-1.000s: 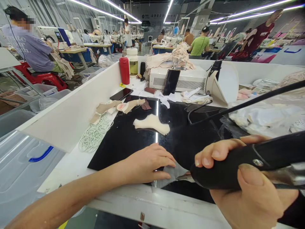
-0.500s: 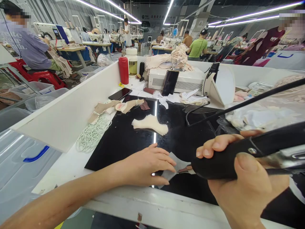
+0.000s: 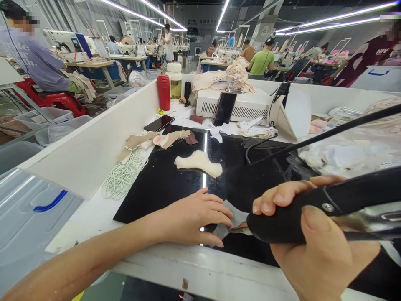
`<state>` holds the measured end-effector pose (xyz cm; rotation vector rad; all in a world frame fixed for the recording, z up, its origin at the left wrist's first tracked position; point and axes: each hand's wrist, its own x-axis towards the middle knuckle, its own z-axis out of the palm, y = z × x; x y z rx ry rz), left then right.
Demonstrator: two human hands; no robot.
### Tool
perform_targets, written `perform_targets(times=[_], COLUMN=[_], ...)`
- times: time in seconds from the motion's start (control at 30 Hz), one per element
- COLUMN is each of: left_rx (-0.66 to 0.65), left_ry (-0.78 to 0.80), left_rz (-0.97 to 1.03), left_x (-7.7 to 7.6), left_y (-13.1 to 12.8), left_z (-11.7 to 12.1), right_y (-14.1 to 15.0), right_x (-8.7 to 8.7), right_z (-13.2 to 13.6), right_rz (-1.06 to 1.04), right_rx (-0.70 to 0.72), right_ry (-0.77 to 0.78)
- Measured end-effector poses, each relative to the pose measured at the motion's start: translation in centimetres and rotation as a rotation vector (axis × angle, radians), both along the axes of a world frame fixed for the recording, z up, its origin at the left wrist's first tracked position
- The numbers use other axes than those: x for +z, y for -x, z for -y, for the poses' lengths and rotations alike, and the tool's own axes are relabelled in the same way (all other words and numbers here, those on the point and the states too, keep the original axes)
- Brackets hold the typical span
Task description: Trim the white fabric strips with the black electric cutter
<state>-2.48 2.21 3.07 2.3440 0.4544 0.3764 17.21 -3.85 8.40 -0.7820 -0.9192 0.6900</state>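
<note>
My left hand lies palm down at the near edge of the black glossy board, fingers spread. Its fingertips rest on a thin greyish-white piece of material. My right hand is wrapped around a thick black-handled tool with a screw and a shiny metal part along its side; I cannot make out its exact kind. The tool's rounded front end covers part of the thin piece, where a brownish strip shows. Farther back on the board lies a cream fabric piece.
Light green cord lies coiled at the left beside beige scraps. Behind are a phone, a red bottle and a white vented machine. A black bent rod crosses the right side. Several people work beyond.
The right hand and black tool have moved slightly left and down toward the left fingers. The left hand stays in place on the thin piece.
</note>
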Motion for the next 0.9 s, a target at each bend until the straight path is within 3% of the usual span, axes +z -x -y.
perform_targets(times=[0.67,0.9], left_rx=[-0.030,-0.039], left_ry=[-0.026,-0.028], left_rz=[-0.043,-0.034], left_x=[-0.1,-0.1], left_y=[-0.5,-0.5], left_z=[-0.7,-0.7], right_y=[0.9,1.4], right_x=[0.3,0.2], right_z=[0.6,1.0], right_rz=[-0.067,0.007], right_rx=[0.111,0.127], right_ry=[-0.054,-0.020])
